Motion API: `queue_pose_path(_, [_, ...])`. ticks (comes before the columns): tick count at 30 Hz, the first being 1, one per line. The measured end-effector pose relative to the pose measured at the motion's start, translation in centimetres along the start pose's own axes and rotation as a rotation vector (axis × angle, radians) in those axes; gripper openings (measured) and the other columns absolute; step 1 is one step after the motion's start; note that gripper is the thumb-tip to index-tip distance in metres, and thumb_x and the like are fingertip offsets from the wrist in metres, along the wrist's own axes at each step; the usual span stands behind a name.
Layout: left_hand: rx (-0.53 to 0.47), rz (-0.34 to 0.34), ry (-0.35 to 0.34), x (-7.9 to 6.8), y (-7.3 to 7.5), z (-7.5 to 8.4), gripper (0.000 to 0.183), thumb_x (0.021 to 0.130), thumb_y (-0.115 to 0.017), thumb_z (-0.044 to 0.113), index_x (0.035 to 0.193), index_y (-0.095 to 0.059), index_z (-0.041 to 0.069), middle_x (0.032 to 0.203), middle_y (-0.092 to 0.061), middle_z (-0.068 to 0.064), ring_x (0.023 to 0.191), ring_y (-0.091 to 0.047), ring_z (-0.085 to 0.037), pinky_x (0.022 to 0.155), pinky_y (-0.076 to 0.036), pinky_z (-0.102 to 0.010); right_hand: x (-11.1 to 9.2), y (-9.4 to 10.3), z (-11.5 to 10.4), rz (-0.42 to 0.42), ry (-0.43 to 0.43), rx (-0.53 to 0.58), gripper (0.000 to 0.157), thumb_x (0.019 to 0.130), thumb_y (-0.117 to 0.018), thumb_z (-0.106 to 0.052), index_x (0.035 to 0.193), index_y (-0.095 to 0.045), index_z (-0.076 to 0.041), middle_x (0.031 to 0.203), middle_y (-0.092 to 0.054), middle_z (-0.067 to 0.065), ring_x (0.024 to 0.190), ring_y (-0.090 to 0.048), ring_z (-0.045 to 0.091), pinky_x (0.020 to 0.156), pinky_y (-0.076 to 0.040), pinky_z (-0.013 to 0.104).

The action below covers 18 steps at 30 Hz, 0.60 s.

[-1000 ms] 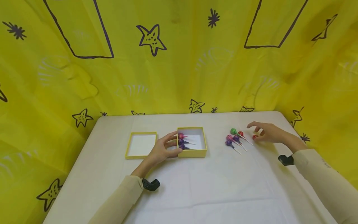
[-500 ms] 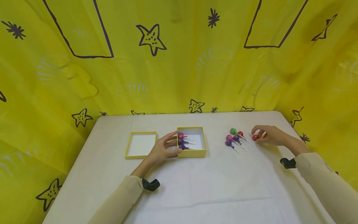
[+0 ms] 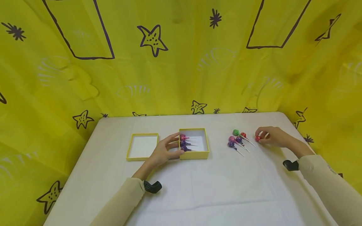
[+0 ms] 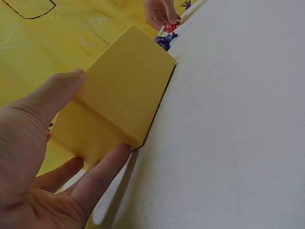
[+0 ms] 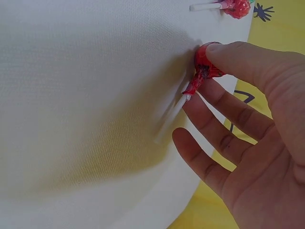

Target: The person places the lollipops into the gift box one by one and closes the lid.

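My left hand [image 3: 164, 153] holds the left side of an open yellow box [image 3: 195, 155], thumb near its front corner and fingers toward the back. In the left wrist view, the thumb and fingertips touch the outer walls of the box. Inside lie 3 wrapped lollipops, one pink [image 3: 183, 137] and two purple, with sticks pointing right. At the right, my right hand [image 3: 274, 137] pinches the wrapped head of a red lollipop [image 5: 204, 59] between thumb and fingers. Its white stick [image 5: 169, 121] hangs close over the cloth; whether it touches is unclear.
Several lollipops lie loose between box and right hand: a green one [image 3: 236, 132], a red one [image 3: 243, 135], a pink one [image 3: 232, 138] and purple ones. A shallow yellow-rimmed lid [image 3: 142, 146] rests left of the box. A yellow patterned curtain [image 3: 175, 78] borders the white-covered table.
My right hand has shifted slightly and its fingers have closed in on the red lollipop's head. The left hand and the box have stayed in place.
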<state>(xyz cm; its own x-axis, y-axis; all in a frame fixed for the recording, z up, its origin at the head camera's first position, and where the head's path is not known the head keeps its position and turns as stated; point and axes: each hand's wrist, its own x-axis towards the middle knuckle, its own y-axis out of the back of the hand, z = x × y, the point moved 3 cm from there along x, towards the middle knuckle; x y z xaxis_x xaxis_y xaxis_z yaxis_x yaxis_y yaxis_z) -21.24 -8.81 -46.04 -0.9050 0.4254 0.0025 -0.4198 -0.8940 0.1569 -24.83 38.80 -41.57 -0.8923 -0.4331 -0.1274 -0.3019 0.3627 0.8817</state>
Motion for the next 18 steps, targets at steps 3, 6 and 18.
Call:
queue_pose_path(3, [0.003, 0.001, 0.001, 0.0, -0.1, 0.0, 0.084, 0.088, -0.083, 0.01, 0.159, -0.039, 0.015, 0.154, -0.046, -0.018, 0.135, -0.052, -0.038, 0.098, -0.056, -0.042, 0.0, 0.0, 0.1, -0.001, -0.004, 0.004, 0.02, 0.091, -0.078, -0.011, 0.107, -0.066, -0.012, 0.097, -0.071, 0.002, 0.085, -0.063, 0.022, 0.075, -0.054, 0.037])
queue_pose_path(6, [0.01, 0.005, 0.005, 0.0, -0.1, 0.0, 0.084, 0.088, -0.083, 0.011, 0.159, -0.039, 0.016, 0.155, -0.046, -0.018, 0.136, -0.052, -0.037, 0.099, -0.055, -0.042, -0.1, -0.1, 0.1, -0.004, -0.016, 0.008, 0.019, 0.091, -0.078, -0.011, 0.107, -0.067, -0.012, 0.097, -0.07, 0.002, 0.086, -0.063, 0.022, 0.076, -0.054, 0.037])
queue_pose_path(18, [0.014, 0.005, 0.007, 0.0, 0.0, 0.0, 0.083, 0.088, -0.083, 0.012, 0.159, -0.04, 0.016, 0.154, -0.046, -0.017, 0.136, -0.052, -0.038, 0.101, -0.054, -0.043, 0.1, 1.0, -0.8, -0.022, 0.005, -0.041, 0.018, 0.091, -0.078, -0.01, 0.105, -0.068, -0.011, 0.092, -0.069, -0.002, 0.083, -0.063, 0.02, 0.075, -0.057, 0.036])
